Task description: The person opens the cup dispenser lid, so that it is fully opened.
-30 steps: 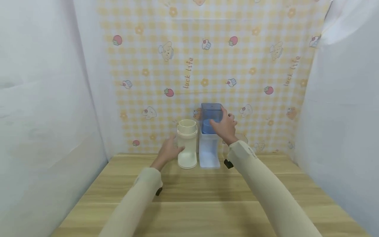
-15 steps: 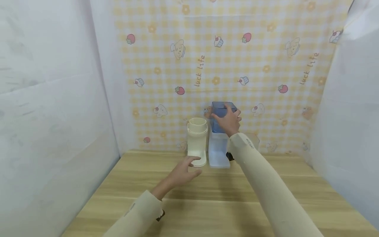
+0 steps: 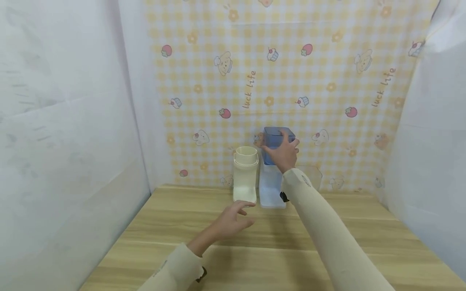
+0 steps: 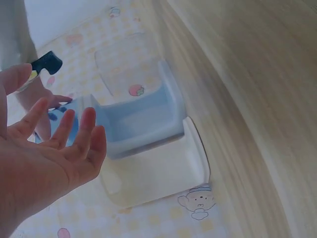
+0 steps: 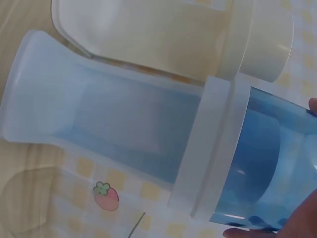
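Observation:
A see-through blue square container (image 3: 274, 139) sits on top of a pale blue-white stand (image 3: 271, 188). My right hand (image 3: 284, 153) grips this container from above, thumb at its left side and fingers over its top and right. In the right wrist view the container (image 5: 262, 158) meets the stand's white collar, and only parts of the fingers show at the edge. Just left stands a cream stand (image 3: 244, 178) with a round open neck and a thin handle. My left hand (image 3: 231, 222) hovers before its base, fingers loosely spread, palm empty in the left wrist view.
Behind the right forearm a clear panel (image 3: 314, 176) leans against the checked backdrop (image 3: 269, 81). Both stands are at the back of the wooden table (image 3: 276, 258), close to that backdrop. White sheets (image 3: 73, 121) wall in the sides.
My left hand has drawn back from the cream stand's left side toward the front of the table. The right hand stays on the blue container. The head view has shifted left.

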`<action>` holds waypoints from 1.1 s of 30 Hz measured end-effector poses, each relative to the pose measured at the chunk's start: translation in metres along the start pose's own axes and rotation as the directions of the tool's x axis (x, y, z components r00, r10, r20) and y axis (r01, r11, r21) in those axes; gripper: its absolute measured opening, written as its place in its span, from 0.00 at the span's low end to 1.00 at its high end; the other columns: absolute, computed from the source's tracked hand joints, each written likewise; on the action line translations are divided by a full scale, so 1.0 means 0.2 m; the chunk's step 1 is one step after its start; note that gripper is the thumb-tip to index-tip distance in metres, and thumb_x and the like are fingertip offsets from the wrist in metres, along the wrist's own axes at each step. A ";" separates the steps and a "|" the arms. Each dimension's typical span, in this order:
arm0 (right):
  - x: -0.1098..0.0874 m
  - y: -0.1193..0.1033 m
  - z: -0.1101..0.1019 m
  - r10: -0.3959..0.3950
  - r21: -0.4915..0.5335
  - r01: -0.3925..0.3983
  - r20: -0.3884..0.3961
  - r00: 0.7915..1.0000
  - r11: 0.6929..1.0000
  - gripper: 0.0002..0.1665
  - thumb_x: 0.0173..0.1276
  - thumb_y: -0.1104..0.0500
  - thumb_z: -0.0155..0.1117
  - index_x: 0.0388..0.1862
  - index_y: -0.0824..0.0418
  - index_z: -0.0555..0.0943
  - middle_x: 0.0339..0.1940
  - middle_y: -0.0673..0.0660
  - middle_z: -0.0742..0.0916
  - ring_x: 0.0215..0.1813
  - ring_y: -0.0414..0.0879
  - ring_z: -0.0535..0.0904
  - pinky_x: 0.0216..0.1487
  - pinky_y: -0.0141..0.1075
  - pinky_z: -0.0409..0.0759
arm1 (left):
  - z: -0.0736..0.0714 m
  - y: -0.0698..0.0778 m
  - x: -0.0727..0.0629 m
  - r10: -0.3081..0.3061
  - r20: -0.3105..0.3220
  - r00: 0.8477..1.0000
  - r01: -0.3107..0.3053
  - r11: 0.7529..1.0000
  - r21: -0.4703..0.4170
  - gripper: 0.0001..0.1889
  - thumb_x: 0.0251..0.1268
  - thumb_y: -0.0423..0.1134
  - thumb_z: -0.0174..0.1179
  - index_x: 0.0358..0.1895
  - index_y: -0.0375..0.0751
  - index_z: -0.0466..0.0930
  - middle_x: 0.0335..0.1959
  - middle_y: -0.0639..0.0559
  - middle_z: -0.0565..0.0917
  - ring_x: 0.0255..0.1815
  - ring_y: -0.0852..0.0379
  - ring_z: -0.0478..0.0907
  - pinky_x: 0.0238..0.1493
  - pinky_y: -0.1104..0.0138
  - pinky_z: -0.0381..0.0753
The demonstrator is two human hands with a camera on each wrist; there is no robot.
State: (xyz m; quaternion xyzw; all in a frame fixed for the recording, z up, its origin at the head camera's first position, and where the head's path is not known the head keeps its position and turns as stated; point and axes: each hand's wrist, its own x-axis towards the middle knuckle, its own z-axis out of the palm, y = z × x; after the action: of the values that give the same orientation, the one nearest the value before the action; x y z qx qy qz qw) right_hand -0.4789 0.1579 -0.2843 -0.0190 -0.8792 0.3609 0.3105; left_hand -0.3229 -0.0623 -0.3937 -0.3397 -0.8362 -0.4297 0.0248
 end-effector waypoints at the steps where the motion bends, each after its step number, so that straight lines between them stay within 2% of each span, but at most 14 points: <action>1: 0.00 0.00 0.00 -0.005 0.010 0.005 -0.007 1.000 1.000 0.54 0.56 0.36 0.74 0.77 0.42 0.58 0.67 0.75 0.60 0.55 0.72 0.68 0.38 0.57 0.80 | 0.00 0.01 0.00 0.007 -0.002 1.000 -0.007 1.000 -0.004 0.25 0.72 0.45 0.59 0.68 0.44 0.70 0.67 0.45 0.71 0.58 0.41 0.75 0.49 0.56 0.82; 5: -0.01 0.02 0.00 -0.022 0.040 0.023 -0.037 0.999 0.999 0.53 0.56 0.38 0.74 0.76 0.43 0.59 0.66 0.75 0.61 0.55 0.72 0.68 0.38 0.58 0.80 | -0.03 0.06 -0.01 0.031 -0.011 0.999 -0.031 0.999 -0.027 0.24 0.72 0.45 0.59 0.69 0.44 0.70 0.67 0.45 0.71 0.58 0.43 0.76 0.48 0.58 0.82; 8: -0.03 0.03 -0.01 -0.024 0.045 0.027 -0.060 0.998 0.999 0.53 0.54 0.37 0.74 0.75 0.42 0.60 0.65 0.74 0.62 0.54 0.71 0.68 0.37 0.58 0.79 | -0.06 0.09 -0.02 0.027 0.001 1.000 -0.027 0.999 -0.036 0.24 0.73 0.46 0.58 0.68 0.46 0.70 0.67 0.47 0.72 0.59 0.45 0.76 0.48 0.60 0.82; 15: -0.05 0.04 -0.04 -0.024 0.005 0.024 -0.064 0.998 1.000 0.53 0.54 0.36 0.73 0.76 0.41 0.60 0.64 0.74 0.64 0.51 0.68 0.69 0.35 0.55 0.77 | -0.09 0.15 -0.03 0.045 0.025 0.999 -0.044 0.998 -0.048 0.24 0.72 0.48 0.59 0.67 0.46 0.72 0.66 0.49 0.74 0.58 0.47 0.78 0.47 0.64 0.81; 19: -0.07 0.03 -0.06 -0.020 -0.009 0.020 -0.048 0.999 1.000 0.53 0.56 0.35 0.72 0.76 0.41 0.59 0.63 0.73 0.64 0.50 0.68 0.70 0.33 0.53 0.76 | -0.10 0.17 -0.05 0.056 0.074 0.996 -0.051 0.996 -0.066 0.25 0.74 0.49 0.57 0.68 0.44 0.70 0.68 0.51 0.72 0.59 0.48 0.76 0.49 0.65 0.80; 23: -0.10 0.03 -0.07 -0.006 -0.030 0.006 -0.011 1.000 1.000 0.52 0.57 0.33 0.71 0.76 0.41 0.58 0.63 0.73 0.64 0.47 0.67 0.71 0.33 0.50 0.75 | -0.08 0.16 -0.09 0.070 0.141 0.988 -0.059 0.995 -0.079 0.26 0.74 0.50 0.56 0.70 0.45 0.68 0.70 0.49 0.70 0.61 0.49 0.75 0.50 0.64 0.80; 26: -0.12 0.03 -0.09 -0.004 -0.041 0.004 0.006 1.000 0.999 0.52 0.56 0.33 0.70 0.76 0.41 0.59 0.62 0.73 0.65 0.45 0.66 0.71 0.36 0.53 0.75 | -0.07 0.16 -0.11 0.083 0.169 0.982 -0.070 0.994 -0.080 0.27 0.74 0.49 0.56 0.70 0.43 0.66 0.71 0.47 0.69 0.62 0.47 0.74 0.50 0.64 0.80; 30: -0.14 0.04 -0.13 -0.009 -0.052 0.009 0.001 1.000 0.999 0.52 0.55 0.33 0.70 0.75 0.42 0.60 0.61 0.72 0.66 0.46 0.65 0.72 0.44 0.59 0.74 | -0.07 0.16 -0.12 0.075 0.148 0.986 -0.062 0.994 -0.087 0.28 0.73 0.46 0.58 0.71 0.40 0.65 0.71 0.45 0.68 0.62 0.45 0.74 0.49 0.65 0.80; 33: -0.15 0.02 -0.15 -0.021 -0.056 0.021 0.005 1.000 0.998 0.52 0.55 0.33 0.70 0.75 0.41 0.60 0.61 0.72 0.67 0.46 0.66 0.73 0.47 0.61 0.73 | -0.06 0.15 -0.12 0.046 0.099 0.994 -0.037 0.996 -0.087 0.29 0.72 0.45 0.60 0.71 0.40 0.65 0.71 0.46 0.68 0.61 0.44 0.75 0.49 0.65 0.80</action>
State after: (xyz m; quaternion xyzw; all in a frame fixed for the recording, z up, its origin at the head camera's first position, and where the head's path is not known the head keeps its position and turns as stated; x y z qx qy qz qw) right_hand -0.4394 0.1717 -0.2872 -0.0177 -0.8897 0.3330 0.3119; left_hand -0.2903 -0.0721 -0.3725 -0.3792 -0.8102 -0.4465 -0.0231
